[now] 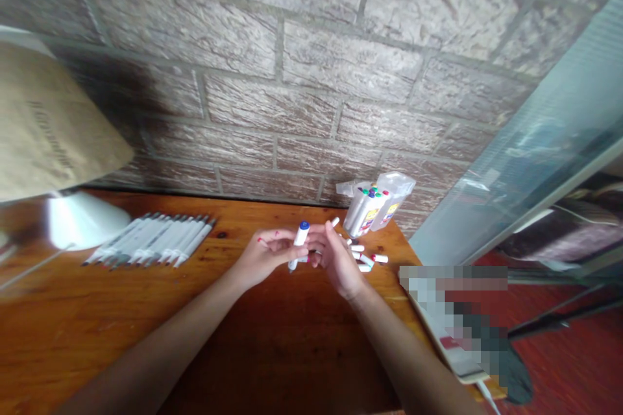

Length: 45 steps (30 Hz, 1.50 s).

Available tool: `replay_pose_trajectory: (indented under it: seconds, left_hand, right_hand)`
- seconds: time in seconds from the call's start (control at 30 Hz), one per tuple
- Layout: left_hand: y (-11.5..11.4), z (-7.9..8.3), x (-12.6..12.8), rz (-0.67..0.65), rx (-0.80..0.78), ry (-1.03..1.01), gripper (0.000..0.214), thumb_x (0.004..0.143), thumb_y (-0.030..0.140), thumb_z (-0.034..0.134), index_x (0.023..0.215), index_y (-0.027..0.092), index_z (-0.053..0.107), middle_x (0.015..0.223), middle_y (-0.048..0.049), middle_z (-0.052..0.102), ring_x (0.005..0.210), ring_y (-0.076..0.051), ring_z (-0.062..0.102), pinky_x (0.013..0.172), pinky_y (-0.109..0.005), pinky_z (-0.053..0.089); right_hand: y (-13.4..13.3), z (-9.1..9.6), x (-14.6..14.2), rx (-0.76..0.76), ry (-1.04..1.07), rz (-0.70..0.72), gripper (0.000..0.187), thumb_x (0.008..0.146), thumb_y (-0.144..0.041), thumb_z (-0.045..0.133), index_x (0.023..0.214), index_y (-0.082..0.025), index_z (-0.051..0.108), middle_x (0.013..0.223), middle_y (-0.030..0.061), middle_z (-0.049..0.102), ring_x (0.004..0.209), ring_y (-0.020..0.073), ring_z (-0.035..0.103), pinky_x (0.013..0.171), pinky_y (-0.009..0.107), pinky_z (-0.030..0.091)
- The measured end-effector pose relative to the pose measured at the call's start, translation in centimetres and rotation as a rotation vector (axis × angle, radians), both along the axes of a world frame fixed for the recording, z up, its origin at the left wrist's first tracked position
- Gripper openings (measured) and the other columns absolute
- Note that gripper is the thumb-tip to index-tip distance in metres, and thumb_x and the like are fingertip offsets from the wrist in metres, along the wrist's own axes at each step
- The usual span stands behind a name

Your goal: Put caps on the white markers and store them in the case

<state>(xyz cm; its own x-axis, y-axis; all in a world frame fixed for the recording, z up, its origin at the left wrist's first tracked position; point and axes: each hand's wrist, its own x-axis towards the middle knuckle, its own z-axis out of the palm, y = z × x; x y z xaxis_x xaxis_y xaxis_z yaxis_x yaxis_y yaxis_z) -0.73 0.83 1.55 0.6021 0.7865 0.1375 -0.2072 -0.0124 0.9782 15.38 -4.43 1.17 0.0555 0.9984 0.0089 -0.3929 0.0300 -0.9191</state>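
My left hand [272,256] is closed around a white marker [300,237], held nearly upright with its blue end at the top. Close beside it, my right hand [338,259] has its fingers curled and its thumb raised. A short white marker end [335,223] sticks out past that thumb; the fingers cover most of it. Between the hands shows a small pink piece [304,259], and I cannot tell whether it belongs to the same marker. Several loose white markers [357,256] with coloured ends lie on the table just behind my right hand.
Clear plastic cases [363,211] with several markers stand by the brick wall [311,104]. A row of white markers [150,241] lies at left beside a white lamp-like base [85,220] and brown paper bag [53,123]. The wooden table [272,350] ends at right, near a pale device [438,331].
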Motion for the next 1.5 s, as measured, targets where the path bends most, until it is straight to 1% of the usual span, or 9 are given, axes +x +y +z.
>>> replay_pose_trajectory:
  seconds: [0.23, 0.37, 0.47, 0.67, 0.8, 0.87, 1.03, 1.23, 1.5]
  left_hand:
    - [0.4, -0.4, -0.3, 0.046, 0.202, 0.025, 0.031, 0.071, 0.038, 0.081, 0.089, 0.013, 0.078, 0.102, -0.0104, 0.073, 0.094, -0.018, 0.068, 0.084, -0.027, 0.057]
    - [0.0, 0.2, -0.7, -0.023, 0.082, 0.121, 0.039, 0.069, 0.043, 0.08, 0.09, 0.011, 0.075, 0.078, -0.0073, 0.072, 0.057, -0.013, 0.064, 0.048, -0.02, 0.051]
    - [-0.2, 0.6, -1.0, -0.153, -0.056, 0.199, 0.05, 0.067, 0.048, 0.08, 0.096, 0.009, 0.069, 0.055, -0.0021, 0.063, 0.039, -0.013, 0.055, 0.038, -0.022, 0.047]
    - [0.0, 0.1, -0.8, -0.199, -0.094, 0.192, 0.053, 0.071, 0.051, 0.077, 0.103, 0.01, 0.067, 0.06, -0.0023, 0.065, 0.044, -0.014, 0.059, 0.045, -0.025, 0.053]
    - [0.3, -0.2, -0.5, -0.064, -0.045, 0.158, 0.056, 0.074, 0.055, 0.074, 0.107, 0.012, 0.067, 0.082, -0.0066, 0.072, 0.055, -0.013, 0.064, 0.05, -0.022, 0.056]
    - [0.4, -0.4, -0.5, -0.022, -0.035, 0.157, 0.056, 0.072, 0.056, 0.075, 0.104, 0.011, 0.067, 0.084, -0.0075, 0.072, 0.058, -0.013, 0.065, 0.052, -0.021, 0.056]
    - [0.5, -0.6, -0.5, -0.12, -0.122, 0.174, 0.059, 0.075, 0.06, 0.071, 0.108, 0.012, 0.067, 0.073, -0.0044, 0.069, 0.046, -0.014, 0.059, 0.044, -0.026, 0.053]
    - [0.5, 0.0, -0.5, -0.03, 0.06, 0.196, 0.047, 0.07, 0.056, 0.077, 0.086, 0.012, 0.074, 0.082, -0.0067, 0.073, 0.074, -0.012, 0.067, 0.071, -0.017, 0.054]
    - [-0.4, 0.3, -0.3, -0.115, 0.028, 0.258, 0.045, 0.071, 0.052, 0.076, 0.094, 0.014, 0.076, 0.089, -0.0079, 0.074, 0.077, -0.015, 0.067, 0.068, -0.021, 0.054]
  right_hand:
    - [-0.6, -0.3, -0.3, 0.062, 0.036, 0.197, 0.055, 0.085, -0.068, 0.056, 0.113, -0.021, 0.061, 0.097, 0.0066, 0.066, 0.077, 0.0128, 0.062, 0.071, 0.025, 0.049]
    - [-1.2, -0.7, -2.0, 0.055, 0.091, 0.348, 0.068, 0.081, -0.077, 0.05, 0.127, -0.026, 0.052, 0.088, 0.0039, 0.064, 0.067, 0.0125, 0.059, 0.067, 0.026, 0.046]
    - [-1.5, -0.7, -3.6, 0.02, 0.183, 0.351, 0.078, 0.077, -0.084, 0.045, 0.126, -0.024, 0.053, 0.074, 0.0016, 0.059, 0.06, 0.0117, 0.051, 0.061, 0.024, 0.043]
    - [-1.3, -0.4, -4.3, -0.068, 0.307, 0.306, 0.073, 0.079, -0.086, 0.039, 0.104, -0.02, 0.059, 0.061, -0.0017, 0.046, 0.054, 0.0099, 0.04, 0.055, 0.022, 0.035]
    - [-1.2, -0.5, -4.0, -0.09, 0.319, 0.324, 0.066, 0.082, -0.082, 0.038, 0.09, -0.019, 0.055, 0.059, -0.0019, 0.044, 0.053, 0.0098, 0.038, 0.055, 0.022, 0.034]
    - [-1.2, -0.5, -4.1, -0.085, 0.301, 0.338, 0.066, 0.082, -0.082, 0.038, 0.094, -0.02, 0.056, 0.059, -0.0023, 0.045, 0.052, 0.0098, 0.037, 0.055, 0.022, 0.034]
    - [-1.2, -0.1, -4.0, -0.078, 0.307, 0.366, 0.071, 0.084, -0.083, 0.031, 0.103, -0.02, 0.056, 0.059, -0.0012, 0.048, 0.051, 0.011, 0.039, 0.054, 0.023, 0.033]
    - [-1.8, 0.8, -3.4, -0.151, 0.384, 0.461, 0.076, 0.081, -0.088, 0.02, 0.105, -0.024, 0.054, 0.052, -0.005, 0.037, 0.047, 0.0095, 0.029, 0.053, 0.023, 0.03]
    - [-2.0, 0.7, -3.5, -0.186, 0.456, 0.349, 0.067, 0.085, -0.082, 0.031, 0.106, -0.024, 0.057, 0.053, -0.0052, 0.037, 0.048, 0.0096, 0.029, 0.052, 0.024, 0.027]
